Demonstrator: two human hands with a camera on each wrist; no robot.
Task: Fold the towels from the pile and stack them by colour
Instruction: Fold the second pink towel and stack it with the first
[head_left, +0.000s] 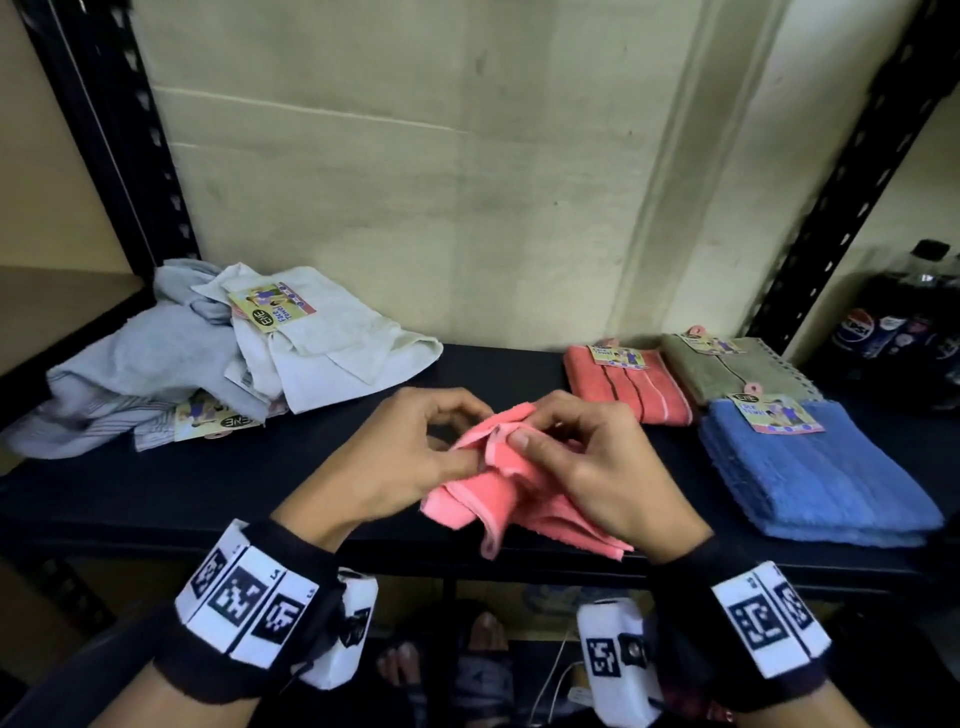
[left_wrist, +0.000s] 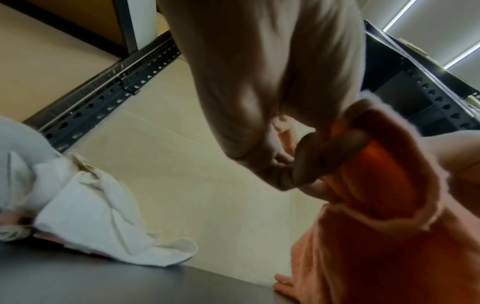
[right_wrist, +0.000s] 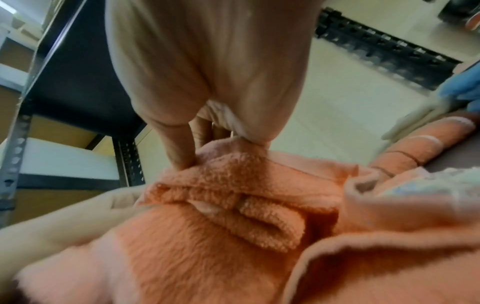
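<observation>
Hands worked mid-fold: left hand (head_left: 400, 457) and right hand (head_left: 587, 462) both pinched the pink towel's (head_left: 519, 499) bunched edge at centre frame, above the shelf (head_left: 208, 483). Next, it likely needed squaring, then stacking on the folded pink towel (head_left: 628, 384) at right.

Loose pile (head_left: 218, 353) lies left on the shelf (head_left: 156, 499), folded stacks (head_left: 727, 395) right.

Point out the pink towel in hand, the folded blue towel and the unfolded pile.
pink towel (head_left: 524, 499): head view, hanging middle fold.
folded blue towel (head_left: 810, 467): head view, top face.
unfolded pile (head_left: 156, 364): head view, pale crumpled cloth.
</observation>
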